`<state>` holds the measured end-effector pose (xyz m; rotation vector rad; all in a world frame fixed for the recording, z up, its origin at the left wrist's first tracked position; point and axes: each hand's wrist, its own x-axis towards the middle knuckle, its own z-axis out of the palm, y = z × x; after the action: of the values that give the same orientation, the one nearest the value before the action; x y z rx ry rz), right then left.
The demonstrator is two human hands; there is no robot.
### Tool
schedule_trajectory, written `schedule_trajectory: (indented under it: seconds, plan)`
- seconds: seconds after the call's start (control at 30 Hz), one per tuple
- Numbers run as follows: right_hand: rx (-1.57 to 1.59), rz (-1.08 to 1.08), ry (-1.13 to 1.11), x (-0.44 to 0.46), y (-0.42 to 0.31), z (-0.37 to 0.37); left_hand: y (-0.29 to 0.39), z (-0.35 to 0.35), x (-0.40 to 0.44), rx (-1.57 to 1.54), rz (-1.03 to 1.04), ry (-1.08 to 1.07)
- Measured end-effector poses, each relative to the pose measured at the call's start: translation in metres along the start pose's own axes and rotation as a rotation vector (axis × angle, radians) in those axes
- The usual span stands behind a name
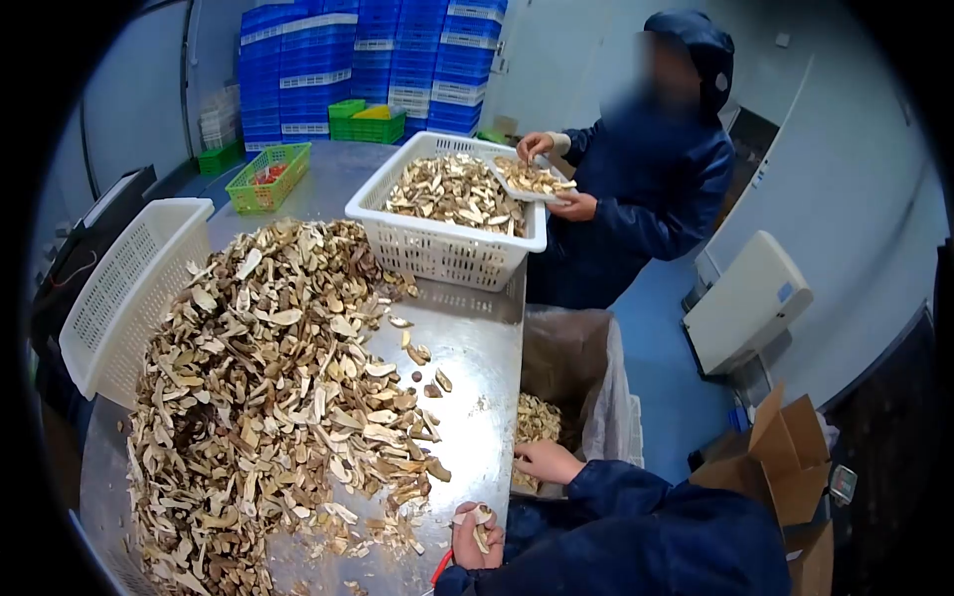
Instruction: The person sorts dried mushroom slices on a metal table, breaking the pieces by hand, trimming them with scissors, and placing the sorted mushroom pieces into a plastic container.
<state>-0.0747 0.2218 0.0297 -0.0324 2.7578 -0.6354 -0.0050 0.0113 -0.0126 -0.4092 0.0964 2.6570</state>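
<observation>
Our L hand [480, 541] grips mushroom slices [482, 516], btm ctr, by table [475, 363] edge; R hand [552, 463] at lined bin [609, 397], can't tell its grip. Pile [288, 368] L of ctr, w/ strip of table to edge.

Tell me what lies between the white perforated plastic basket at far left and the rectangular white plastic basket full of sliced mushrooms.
The head view shows a heap of cream-and-brown sliced mushrooms on the grey metal table between them.
</observation>
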Motion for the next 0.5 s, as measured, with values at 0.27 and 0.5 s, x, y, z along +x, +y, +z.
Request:
schedule_trajectory:
  seconds: [0.27,0.5]
  plan:
    - [0.099,0.048,0.129,-0.045,-0.002,-0.037,0.0,0.002,-0.002,0.028,0.001,0.055]
    - [0.195,0.039,0.704,-0.149,-0.042,-0.149,0.002,0.001,-0.004,0.034,-0.025,0.068]
